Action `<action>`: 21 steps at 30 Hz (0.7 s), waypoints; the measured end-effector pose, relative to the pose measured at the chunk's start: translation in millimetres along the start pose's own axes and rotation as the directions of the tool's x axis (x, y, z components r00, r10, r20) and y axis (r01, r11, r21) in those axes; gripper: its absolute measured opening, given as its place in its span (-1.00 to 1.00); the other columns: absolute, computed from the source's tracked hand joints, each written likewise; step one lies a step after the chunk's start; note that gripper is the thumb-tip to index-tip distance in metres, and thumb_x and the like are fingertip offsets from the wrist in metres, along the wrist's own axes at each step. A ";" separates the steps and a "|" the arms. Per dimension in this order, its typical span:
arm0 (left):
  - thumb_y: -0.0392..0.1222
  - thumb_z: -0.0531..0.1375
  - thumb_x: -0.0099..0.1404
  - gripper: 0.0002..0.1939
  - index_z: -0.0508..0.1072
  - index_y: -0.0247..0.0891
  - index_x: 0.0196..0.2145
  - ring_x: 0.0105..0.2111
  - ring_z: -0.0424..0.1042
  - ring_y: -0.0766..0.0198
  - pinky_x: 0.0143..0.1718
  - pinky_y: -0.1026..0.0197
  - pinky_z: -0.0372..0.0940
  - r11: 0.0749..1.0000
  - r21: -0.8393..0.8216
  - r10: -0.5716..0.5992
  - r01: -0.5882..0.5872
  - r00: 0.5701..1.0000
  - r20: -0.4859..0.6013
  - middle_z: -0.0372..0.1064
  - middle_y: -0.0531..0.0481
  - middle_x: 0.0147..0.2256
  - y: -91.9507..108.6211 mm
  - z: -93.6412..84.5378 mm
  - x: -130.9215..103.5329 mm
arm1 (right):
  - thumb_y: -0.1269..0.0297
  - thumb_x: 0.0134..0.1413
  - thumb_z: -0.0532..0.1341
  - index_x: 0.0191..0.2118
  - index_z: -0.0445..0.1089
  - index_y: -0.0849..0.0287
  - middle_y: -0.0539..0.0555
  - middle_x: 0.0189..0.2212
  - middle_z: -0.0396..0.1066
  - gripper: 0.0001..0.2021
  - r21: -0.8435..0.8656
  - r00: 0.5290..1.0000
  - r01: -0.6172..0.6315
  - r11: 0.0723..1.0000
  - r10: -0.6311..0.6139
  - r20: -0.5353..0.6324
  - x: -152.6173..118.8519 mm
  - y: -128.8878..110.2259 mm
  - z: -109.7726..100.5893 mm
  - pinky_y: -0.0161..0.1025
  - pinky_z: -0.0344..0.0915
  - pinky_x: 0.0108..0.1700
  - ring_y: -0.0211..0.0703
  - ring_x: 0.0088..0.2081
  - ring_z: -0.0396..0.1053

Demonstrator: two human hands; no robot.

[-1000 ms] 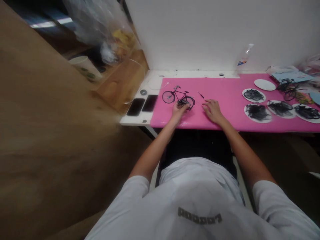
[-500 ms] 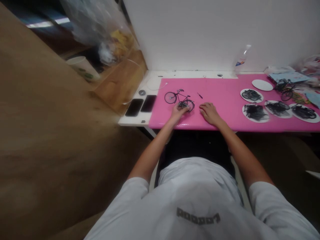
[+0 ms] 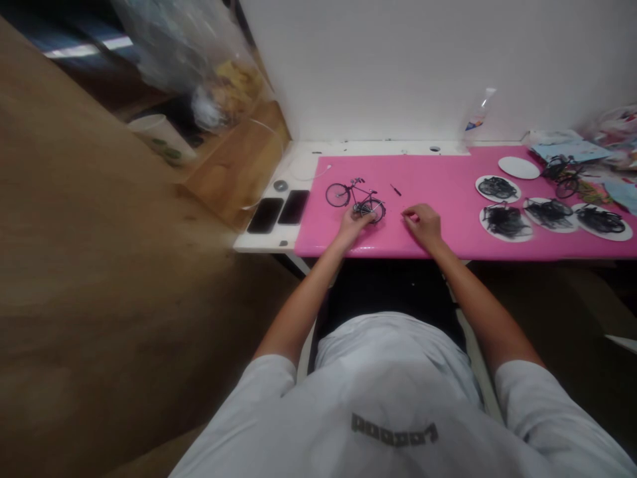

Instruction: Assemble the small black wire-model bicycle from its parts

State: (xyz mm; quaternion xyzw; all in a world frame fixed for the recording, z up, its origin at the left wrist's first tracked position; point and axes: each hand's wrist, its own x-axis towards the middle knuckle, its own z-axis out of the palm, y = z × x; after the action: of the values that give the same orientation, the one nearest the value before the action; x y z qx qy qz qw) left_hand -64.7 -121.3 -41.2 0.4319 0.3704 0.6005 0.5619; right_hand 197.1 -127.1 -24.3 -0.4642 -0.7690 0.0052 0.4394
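Observation:
A small black model bicycle (image 3: pixel 359 198) stands tilted over the pink mat, its front wheel to the left. My left hand (image 3: pixel 354 224) is closed on its rear part, the thumb lying across the rear wheel. To the right, just above the mat, my right hand (image 3: pixel 423 222) has its thumb and fingertips pinched together. Whatever is between them is too small to make out. A small dark screwdriver (image 3: pixel 395 190) lies on the mat beyond the two hands.
On the pink mat (image 3: pixel 448 192), white plates (image 3: pixel 519 168) at the right hold black bicycle parts. Another model bicycle (image 3: pixel 565 176) stands behind them by some packaging. Two phones (image 3: pixel 266 215) lie at the left edge. A clear bottle (image 3: pixel 478 119) stands by the wall.
My right hand has lifted from lying flat on the mat and drawn its fingers into a pinch. My left hand and the bicycle have barely moved.

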 end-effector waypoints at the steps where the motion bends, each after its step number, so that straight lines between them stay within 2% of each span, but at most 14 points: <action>1: -0.02 0.64 0.01 -0.43 0.54 -0.27 -0.13 -0.19 0.62 0.22 -0.12 0.17 0.53 1.000 -0.005 -0.002 0.002 1.000 0.001 0.61 -0.06 -0.17 0.5 0.6 -0.2 | 0.28 0.38 0.27 -0.13 0.59 0.08 0.17 -0.19 0.62 -0.88 0.004 1.000 -0.003 1.000 0.003 -0.004 0.2 -1.1 -0.1 0.06 0.47 0.01 0.07 -0.13 0.51; 5: -0.05 0.64 0.02 -0.44 0.55 -0.27 -0.10 -0.18 0.61 0.22 -0.08 0.14 0.54 1.000 -0.002 -0.010 0.010 1.000 -0.006 0.62 -0.07 -0.14 1.7 2.1 0.0 | 0.35 0.44 0.14 0.11 0.56 0.02 0.19 -0.10 0.49 -0.70 -0.022 1.000 0.012 1.000 -0.012 -0.002 1.7 -3.5 0.4 0.01 0.46 -0.05 0.09 -0.02 0.43; 9: -0.05 0.64 0.03 -0.45 0.56 -0.27 -0.10 -0.18 0.61 0.21 -0.04 0.10 0.54 1.000 0.006 0.000 0.000 1.000 -0.004 0.61 -0.08 -0.15 1.8 2.6 -0.3 | 0.34 0.38 0.19 -0.03 0.55 -0.01 0.17 -0.10 0.36 -0.80 -0.037 1.000 -0.027 0.999 0.027 0.007 2.0 -3.5 0.7 -0.02 0.44 -0.12 0.12 0.00 0.37; 12: -0.04 0.64 0.03 -0.44 0.55 -0.27 -0.11 -0.18 0.61 0.20 -0.03 0.09 0.53 1.000 0.030 0.008 -0.008 1.000 0.005 0.61 -0.08 -0.15 2.7 3.2 -1.5 | 0.36 0.44 0.10 -0.07 0.51 0.02 0.20 -0.08 0.38 -0.78 -0.024 0.999 -0.026 0.999 0.027 0.023 3.1 -5.0 0.3 0.04 0.44 -0.06 0.14 0.04 0.36; 16: -0.02 0.66 0.00 -0.41 0.55 -0.27 -0.11 -0.19 0.61 0.19 -0.01 0.07 0.53 0.998 0.066 0.012 -0.014 1.000 0.025 0.62 -0.08 -0.17 3.4 3.4 -1.8 | 0.27 0.51 0.07 -0.04 0.46 0.06 0.23 -0.08 0.46 -0.80 -0.001 0.998 0.011 1.000 -0.011 0.059 6.1 -8.1 0.1 0.15 0.43 0.12 0.16 0.03 0.38; 18: -0.01 0.66 -0.01 -0.39 0.55 -0.28 -0.11 -0.19 0.61 0.19 0.00 0.06 0.54 0.997 0.080 0.018 -0.020 1.000 0.023 0.62 -0.08 -0.18 3.0 3.4 -1.2 | 0.27 0.49 0.09 0.06 0.45 0.08 0.25 -0.07 0.48 -0.78 0.002 0.998 0.009 1.000 -0.009 0.064 7.0 -9.3 0.0 0.15 0.43 0.13 0.16 0.02 0.40; 21: 0.02 0.67 -0.05 -0.37 0.54 -0.27 -0.13 -0.20 0.61 0.20 -0.02 0.07 0.54 0.996 0.088 0.021 -0.022 1.000 0.015 0.62 -0.06 -0.19 3.4 4.7 -1.5 | 0.29 0.46 0.09 0.27 0.38 0.12 0.26 -0.05 0.50 -0.63 -0.009 0.998 0.003 1.000 -0.003 0.058 7.0 -10.8 -0.8 0.14 0.44 0.12 0.16 0.02 0.41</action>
State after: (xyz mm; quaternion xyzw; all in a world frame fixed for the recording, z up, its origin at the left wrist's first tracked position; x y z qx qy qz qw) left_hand -61.5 -123.3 -36.4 0.4643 0.3877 0.5866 0.5385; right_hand 188.7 -128.5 -14.6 -0.4646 -0.7822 0.0144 0.4149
